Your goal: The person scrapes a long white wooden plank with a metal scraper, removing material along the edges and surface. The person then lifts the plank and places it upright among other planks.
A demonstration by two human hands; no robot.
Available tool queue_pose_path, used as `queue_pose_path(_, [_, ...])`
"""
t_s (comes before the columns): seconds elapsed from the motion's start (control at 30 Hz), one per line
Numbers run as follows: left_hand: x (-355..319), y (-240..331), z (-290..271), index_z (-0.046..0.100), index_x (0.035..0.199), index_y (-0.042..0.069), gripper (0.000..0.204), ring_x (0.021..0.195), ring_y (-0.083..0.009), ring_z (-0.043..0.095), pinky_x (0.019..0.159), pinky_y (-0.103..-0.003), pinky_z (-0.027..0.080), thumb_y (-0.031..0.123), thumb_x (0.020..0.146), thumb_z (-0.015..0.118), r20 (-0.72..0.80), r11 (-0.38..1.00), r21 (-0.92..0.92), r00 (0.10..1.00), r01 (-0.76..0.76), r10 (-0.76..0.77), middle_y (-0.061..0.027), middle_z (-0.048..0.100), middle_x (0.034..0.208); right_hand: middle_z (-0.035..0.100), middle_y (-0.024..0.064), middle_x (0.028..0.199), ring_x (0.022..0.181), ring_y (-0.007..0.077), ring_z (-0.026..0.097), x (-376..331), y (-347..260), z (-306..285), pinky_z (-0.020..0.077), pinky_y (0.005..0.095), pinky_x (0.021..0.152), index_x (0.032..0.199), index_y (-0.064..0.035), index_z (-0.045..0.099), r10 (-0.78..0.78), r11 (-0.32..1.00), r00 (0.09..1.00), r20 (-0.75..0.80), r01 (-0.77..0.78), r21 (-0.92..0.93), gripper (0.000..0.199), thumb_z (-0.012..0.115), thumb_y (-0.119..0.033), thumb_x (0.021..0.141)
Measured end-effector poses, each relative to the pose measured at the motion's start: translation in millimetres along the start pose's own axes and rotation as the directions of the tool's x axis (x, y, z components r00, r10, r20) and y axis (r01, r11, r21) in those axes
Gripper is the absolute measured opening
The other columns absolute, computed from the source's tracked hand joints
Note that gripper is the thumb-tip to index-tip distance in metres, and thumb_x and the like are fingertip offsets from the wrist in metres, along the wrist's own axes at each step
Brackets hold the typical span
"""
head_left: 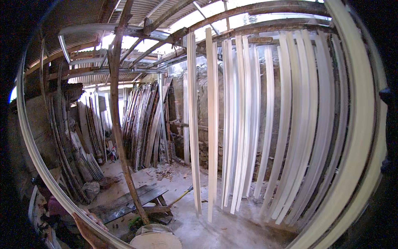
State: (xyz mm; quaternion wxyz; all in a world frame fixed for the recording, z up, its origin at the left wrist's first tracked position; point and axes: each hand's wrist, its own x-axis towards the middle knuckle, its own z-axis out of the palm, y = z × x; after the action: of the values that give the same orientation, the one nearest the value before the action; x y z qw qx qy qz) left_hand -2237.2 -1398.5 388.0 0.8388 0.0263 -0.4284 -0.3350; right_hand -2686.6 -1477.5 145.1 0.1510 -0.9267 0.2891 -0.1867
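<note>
At the lower left, my left hand is closed around a long, pale, grooved strip of moulding. The strip bends with the lens along the left rim and runs up past the picture's upper left. Part of the hand lies behind the strip, with fingertips showing on its far side. My right hand is out of the picture. Many similar white and cream strips stand upright on the right, leaning against a wooden rail. Two peach-toned strips stand at the near end of that row.
A wooden post slants up from the floor. Behind it lies a low dark bench, with a yellow-handled tool beside it. A round pale top sits at the bottom. Dark boards lean at the back.
</note>
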Motion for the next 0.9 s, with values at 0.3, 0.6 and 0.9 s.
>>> queue_pose_path(0.3, [46.8,-221.7,-29.3,0.052,0.119,0.012,0.041,0.066,-0.027,0.066,0.053,-0.045,0.058,0.046,0.096,0.047,-0.223,0.943,0.31,0.954,-0.124,0.199,-0.0076,0.066,0.087,0.063,0.0158,0.063,0.059,0.0351,0.063,122.4,207.5,-38.2,0.0492,0.0464,0.054,0.066,-0.0128,0.068,-0.012,1.0,0.997,0.072,0.012,-0.007,0.015,0.062,-0.026,0.067])
queue_pose_path(0.6, [131.8,-461.3,-61.2,0.049,0.125,0.014,0.042,0.098,-0.0288,0.06,0.079,-0.049,0.052,0.041,0.093,0.055,-0.42,0.993,0.118,0.907,0.018,0.033,-0.0091,0.061,0.11,0.062,0.0188,0.063,0.06,0.0393,0.061,235.0,418.6,-53.8,0.049,0.049,0.056,0.069,-0.0076,0.069,0.159,0.973,0.987,-0.01,-0.155,0.173,0.021,0.059,-0.027,0.07])
queue_pose_path(0.9, [175.2,-669.0,18.4,0.049,0.118,0.004,0.033,0.085,-0.0159,0.058,0.08,-0.033,0.047,0.023,0.094,0.06,-0.351,0.707,0.702,0.903,0.079,0.248,-0.004,0.06,0.089,0.063,0.0255,0.073,0.069,0.0436,0.063,280.2,560.0,-57.0,0.0488,0.0528,0.063,0.075,-0.001,0.068,0.18,0.96,0.968,0.173,-0.211,0.182,0.028,0.055,-0.026,0.075])
